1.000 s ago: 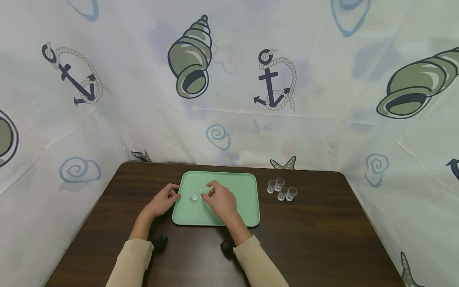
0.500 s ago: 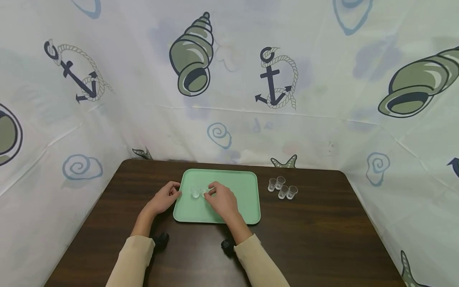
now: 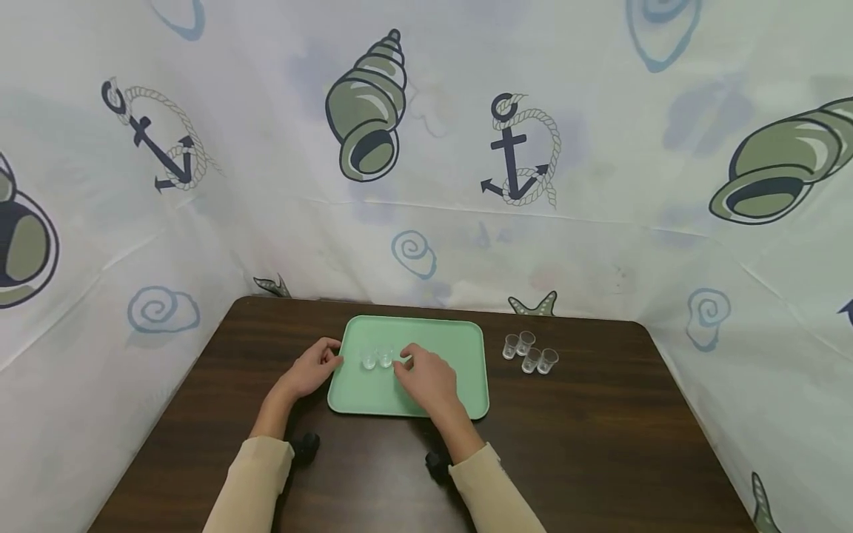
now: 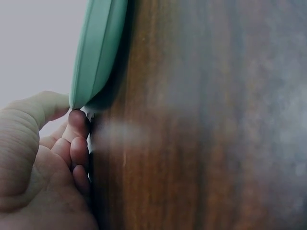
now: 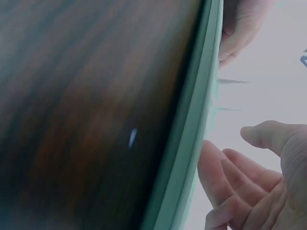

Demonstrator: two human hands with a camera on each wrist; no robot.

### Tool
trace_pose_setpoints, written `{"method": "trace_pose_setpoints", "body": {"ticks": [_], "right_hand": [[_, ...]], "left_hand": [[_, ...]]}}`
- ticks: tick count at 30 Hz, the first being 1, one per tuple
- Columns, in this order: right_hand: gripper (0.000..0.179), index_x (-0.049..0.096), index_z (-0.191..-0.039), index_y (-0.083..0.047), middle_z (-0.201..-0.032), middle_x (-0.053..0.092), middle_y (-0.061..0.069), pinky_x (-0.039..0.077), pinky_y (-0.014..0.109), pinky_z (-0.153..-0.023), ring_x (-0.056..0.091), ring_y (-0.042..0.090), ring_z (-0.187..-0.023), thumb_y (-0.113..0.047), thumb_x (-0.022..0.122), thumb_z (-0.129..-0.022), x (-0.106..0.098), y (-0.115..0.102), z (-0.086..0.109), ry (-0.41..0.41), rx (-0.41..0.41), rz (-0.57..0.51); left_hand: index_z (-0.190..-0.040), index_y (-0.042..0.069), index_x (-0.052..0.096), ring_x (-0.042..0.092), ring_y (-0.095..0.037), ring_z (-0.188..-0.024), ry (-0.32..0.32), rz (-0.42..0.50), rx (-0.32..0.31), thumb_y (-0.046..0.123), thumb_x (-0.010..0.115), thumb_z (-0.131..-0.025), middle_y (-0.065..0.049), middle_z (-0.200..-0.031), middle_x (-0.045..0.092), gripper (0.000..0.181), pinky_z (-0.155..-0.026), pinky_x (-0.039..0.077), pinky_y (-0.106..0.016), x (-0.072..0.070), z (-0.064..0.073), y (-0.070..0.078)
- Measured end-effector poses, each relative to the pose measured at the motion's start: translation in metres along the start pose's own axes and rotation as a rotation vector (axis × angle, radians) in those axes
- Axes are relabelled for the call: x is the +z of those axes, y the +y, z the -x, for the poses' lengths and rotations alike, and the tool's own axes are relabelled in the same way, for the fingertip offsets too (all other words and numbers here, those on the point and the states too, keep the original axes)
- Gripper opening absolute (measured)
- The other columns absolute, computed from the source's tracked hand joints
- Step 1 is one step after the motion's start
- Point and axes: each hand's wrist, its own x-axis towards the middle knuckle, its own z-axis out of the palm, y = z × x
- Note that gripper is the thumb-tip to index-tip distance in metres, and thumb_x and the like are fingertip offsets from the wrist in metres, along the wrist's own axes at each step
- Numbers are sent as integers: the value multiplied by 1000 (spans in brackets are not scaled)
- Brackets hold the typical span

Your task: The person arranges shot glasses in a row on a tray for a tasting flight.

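Note:
In the head view, my left hand [image 3: 310, 370] is at the left edge of a green tray [image 3: 413, 400]. The left wrist view shows its thumb above and its fingers below the rim [image 4: 93, 62], pinching it. Two small clear cups, a left one [image 3: 369, 360] and a right one [image 3: 386, 358], stand side by side on the tray. Just right of that pair, my right hand [image 3: 426, 377] hovers over the tray. Its thumb and fingers are spread apart in the right wrist view, with nothing between them.
Several more small clear cups [image 3: 530, 360] stand on the dark wooden table [image 3: 600, 414], right of the tray. Behind the table and at its sides hangs a pale cloth [image 3: 320, 252] printed with shells and anchors.
The right hand has let go of the right-hand cup, which now stands beside the other, and has drawn slightly right. The left hand has stayed at the tray's edge.

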Motion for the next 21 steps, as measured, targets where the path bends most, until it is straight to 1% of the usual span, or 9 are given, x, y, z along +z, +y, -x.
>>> {"method": "trace_pose_setpoints", "body": {"ticks": [4, 6, 10, 12, 14, 18, 20, 21], "right_hand": [[30, 76, -126, -24, -96, 79, -9, 43, 31, -51, 56, 8, -57, -42, 64, -106, -8, 8, 8, 12, -12, 42], [28, 76, -123, -25, -93, 78, -9, 44, 31, -51, 56, 8, -57, -43, 62, -107, -12, 13, 11, 39, -21, 49], [24, 77, -117, -27, -90, 76, -10, 44, 32, -52, 55, 8, -58, -41, 61, -108, -23, 25, 19, 102, -16, 31], [23, 77, -115, -27, -89, 76, -11, 43, 33, -54, 54, 8, -58, -41, 60, -108, -29, 34, 23, 120, -11, 28], [22, 77, -114, -28, -89, 76, -11, 43, 33, -55, 53, 8, -57, -41, 61, -107, -37, 42, 29, 146, -1, 36], [20, 77, -112, -30, -88, 77, -11, 41, 34, -56, 51, 9, -54, -41, 62, -107, -56, 56, 39, 223, 26, 53], [20, 78, -112, -29, -87, 77, -10, 41, 34, -54, 50, 10, -52, -40, 63, -107, -67, 61, 43, 264, 31, 51], [19, 78, -111, -28, -86, 76, -9, 41, 34, -54, 50, 10, -52, -39, 63, -106, -71, 64, 45, 279, 33, 49]], "left_hand": [[-149, -3, 49, 48, -19, -74, 2, 13, 3, 21, 57, -113, -9, -94, 56, 44, -70, 41, -33, 1, -2, 1], [-148, -4, 49, 48, -19, -75, 3, 17, 7, 20, 57, -113, -9, -94, 56, 44, -70, 41, -34, 1, -2, 2], [-148, -4, 49, 48, -19, -74, -6, 16, 6, 21, 56, -113, -9, -93, 56, 44, -69, 41, -33, 1, -1, 1], [-148, -6, 49, 48, -18, -72, -12, 19, 22, 21, 56, -113, -8, -91, 55, 44, -69, 41, -33, 1, 0, -1], [-147, -9, 48, 47, -19, -70, -26, 27, 53, 21, 55, -113, -7, -89, 54, 45, -67, 41, -33, 0, 1, -2], [-144, -9, 51, 46, -18, -67, -33, 40, 93, 25, 55, -113, -5, -86, 53, 47, -65, 42, -32, -3, 1, -5], [-144, -9, 51, 46, -18, -67, -33, 39, 90, 26, 54, -114, -6, -86, 54, 46, -64, 42, -32, -5, -1, -6], [-144, -7, 52, 46, -18, -67, -28, 36, 72, 27, 55, -114, -6, -87, 54, 45, -64, 42, -32, -5, -1, -7]]}}
